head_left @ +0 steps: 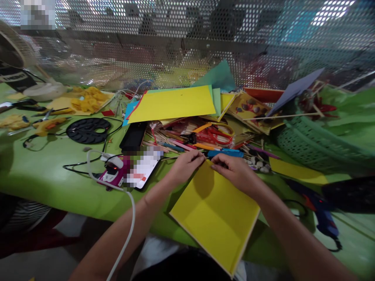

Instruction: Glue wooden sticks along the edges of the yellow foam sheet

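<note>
A yellow rectangular board [218, 208] with thin pale strips along its edges lies tilted at the table's front, one corner pointing away from me. At that far corner, my left hand [187, 166] has its fingertips pinched together on the left side. My right hand [230, 168] is closed on the same corner from the right, its thumb and fingers at the board's edge. Whether a smaller piece sits between the fingertips is hidden. Just beyond the hands lies a blue tool or marker [225, 153].
Scissors [221, 134] and sticks are heaped behind the hands under yellow paper sheets [175, 104]. A green basket [310, 144] and a blue glue gun [325, 218] are at right. At left are a lit phone [143, 171], a power strip [114, 177] and a white cable [131, 218] crossing my left forearm.
</note>
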`<control>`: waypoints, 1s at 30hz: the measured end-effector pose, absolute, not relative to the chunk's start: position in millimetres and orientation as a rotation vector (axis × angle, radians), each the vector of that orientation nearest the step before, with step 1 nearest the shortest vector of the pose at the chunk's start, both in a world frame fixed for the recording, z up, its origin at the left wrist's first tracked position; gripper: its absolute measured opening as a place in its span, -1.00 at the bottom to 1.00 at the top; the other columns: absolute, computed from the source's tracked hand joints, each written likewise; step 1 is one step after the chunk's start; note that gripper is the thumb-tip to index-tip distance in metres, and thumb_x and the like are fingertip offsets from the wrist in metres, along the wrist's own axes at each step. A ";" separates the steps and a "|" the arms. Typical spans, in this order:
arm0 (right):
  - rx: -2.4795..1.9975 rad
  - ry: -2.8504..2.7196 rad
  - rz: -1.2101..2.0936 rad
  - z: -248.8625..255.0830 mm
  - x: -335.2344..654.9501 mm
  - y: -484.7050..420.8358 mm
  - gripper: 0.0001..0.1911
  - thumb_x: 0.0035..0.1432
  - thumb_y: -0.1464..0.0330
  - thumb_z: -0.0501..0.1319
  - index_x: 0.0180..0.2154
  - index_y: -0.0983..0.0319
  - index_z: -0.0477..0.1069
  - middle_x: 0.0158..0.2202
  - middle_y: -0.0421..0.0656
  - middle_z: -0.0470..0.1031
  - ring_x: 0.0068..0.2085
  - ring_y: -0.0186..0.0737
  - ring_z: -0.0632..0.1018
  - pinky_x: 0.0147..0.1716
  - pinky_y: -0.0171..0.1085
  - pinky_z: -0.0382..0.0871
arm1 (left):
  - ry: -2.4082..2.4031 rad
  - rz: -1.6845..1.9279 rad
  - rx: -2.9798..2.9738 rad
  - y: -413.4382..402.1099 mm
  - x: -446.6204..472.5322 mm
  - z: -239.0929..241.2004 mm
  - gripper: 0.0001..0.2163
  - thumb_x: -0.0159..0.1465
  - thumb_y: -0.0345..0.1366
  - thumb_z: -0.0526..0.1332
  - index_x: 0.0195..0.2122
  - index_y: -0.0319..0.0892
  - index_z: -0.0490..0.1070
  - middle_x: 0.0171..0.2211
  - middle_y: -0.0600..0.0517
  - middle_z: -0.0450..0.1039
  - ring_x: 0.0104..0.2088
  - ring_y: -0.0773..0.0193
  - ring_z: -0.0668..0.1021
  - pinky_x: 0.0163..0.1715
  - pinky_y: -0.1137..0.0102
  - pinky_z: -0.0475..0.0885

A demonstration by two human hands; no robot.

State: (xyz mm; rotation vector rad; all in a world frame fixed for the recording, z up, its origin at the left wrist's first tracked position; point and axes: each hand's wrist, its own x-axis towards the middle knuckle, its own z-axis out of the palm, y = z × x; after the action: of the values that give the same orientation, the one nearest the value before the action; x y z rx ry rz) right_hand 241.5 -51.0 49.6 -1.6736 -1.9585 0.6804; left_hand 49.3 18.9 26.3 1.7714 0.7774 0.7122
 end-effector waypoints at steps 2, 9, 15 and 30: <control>-1.674 -1.959 0.680 49.2 242.2 -51.0 -0.85 0.28 0.27 0.14 -0.28 0.20 0.41 -0.38 -0.22 0.50 -0.36 -0.24 0.46 -0.36 -0.29 0.19 | 0.796 0.721 1.812 17.8 48.9 27.7 -0.78 0.33 -0.19 0.08 -0.39 -0.18 0.37 -0.43 0.09 0.40 -0.38 0.32 0.41 -0.37 0.45 0.29; -1.667 -1.966 0.690 47.8 241.4 -52.2 -0.84 0.29 0.26 0.13 -0.27 0.19 0.40 -0.36 -0.20 0.51 -0.35 -0.22 0.47 -0.36 -0.29 0.20 | 0.837 0.768 2.097 14.3 50.4 28.0 -0.93 0.25 -0.34 0.16 -0.36 -0.18 0.39 -0.40 0.07 0.47 -0.38 0.31 0.46 -0.34 0.43 0.28; -1.661 -1.966 0.685 48.0 240.7 -51.6 -0.83 0.28 0.26 0.13 -0.27 0.20 0.41 -0.38 -0.20 0.50 -0.35 -0.22 0.46 -0.36 -0.29 0.20 | 0.919 0.743 2.157 14.1 49.2 30.9 -0.91 0.22 -0.42 0.13 -0.35 -0.16 0.42 -0.39 0.06 0.50 -0.38 0.30 0.48 -0.35 0.44 0.27; -1.669 -1.860 0.717 49.8 246.2 -51.7 -0.76 0.27 0.17 0.14 -0.30 0.20 0.40 -0.41 -0.20 0.49 -0.40 -0.23 0.43 -0.40 -0.27 0.22 | 0.896 0.823 1.863 17.8 44.4 32.7 -0.77 0.35 -0.31 -0.01 -0.49 -0.13 0.17 -0.54 0.14 0.23 -0.47 0.35 0.32 -0.41 0.43 0.19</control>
State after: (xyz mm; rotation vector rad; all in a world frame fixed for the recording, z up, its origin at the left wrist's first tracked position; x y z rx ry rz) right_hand 246.2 -51.7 49.8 -1.6691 -1.8596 0.7166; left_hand 44.4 17.8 32.7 1.8627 0.8961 0.8231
